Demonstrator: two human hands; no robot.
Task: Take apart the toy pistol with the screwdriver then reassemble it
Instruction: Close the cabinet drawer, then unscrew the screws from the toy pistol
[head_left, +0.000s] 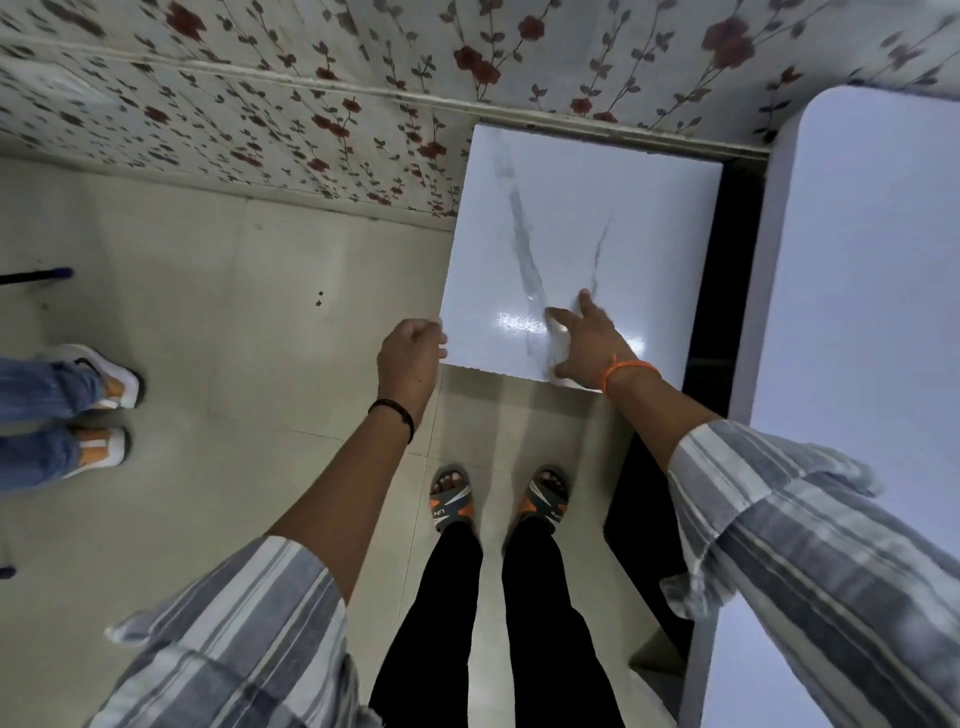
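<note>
No toy pistol or screwdriver shows in the head view. A square white marble-patterned tabletop (582, 228) stands in front of me against the floral wall. My left hand (410, 358) is at its front left corner, fingers curled around the edge. My right hand (587, 343) lies on the top near the front edge, with its fingers spread and straight. An orange thread circles my right wrist and a black band my left wrist.
A larger white table (857, 312) runs along the right, with a dark gap (722, 291) between it and the square top. Another person's feet in white and orange shoes (104, 410) stand at the left. My sandalled feet (498, 499) are on the beige floor tiles.
</note>
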